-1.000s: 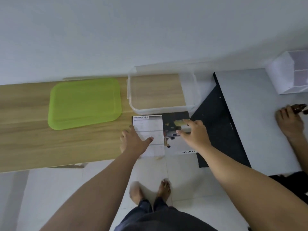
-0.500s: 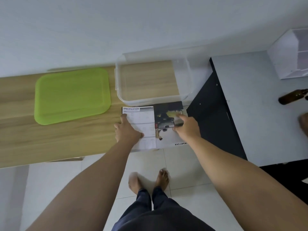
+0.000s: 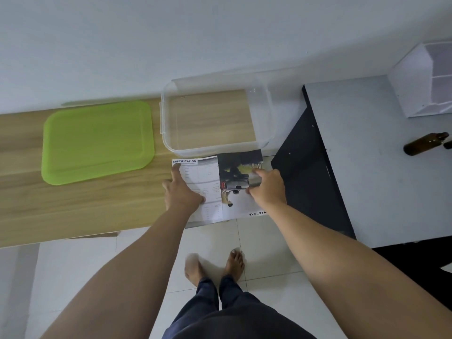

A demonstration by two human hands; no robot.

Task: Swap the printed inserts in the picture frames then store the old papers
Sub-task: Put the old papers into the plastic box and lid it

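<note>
Both hands rest on the papers at the worktop (image 3: 73, 204) edge, left hand (image 3: 182, 193) flat on the specification sheet (image 3: 199, 184), right hand (image 3: 267, 188) seemingly pinching the photo sheet (image 3: 241, 206), tub (image 3: 215, 118) just beyond

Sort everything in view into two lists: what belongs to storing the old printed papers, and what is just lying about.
Belongs to the job:
- printed papers, flat at the table's near edge
- left hand and right hand, both resting on them
- clear plastic bin, empty, just behind
- green lid, beside the bin

Lying about:
- brown bottle
- white box
</note>
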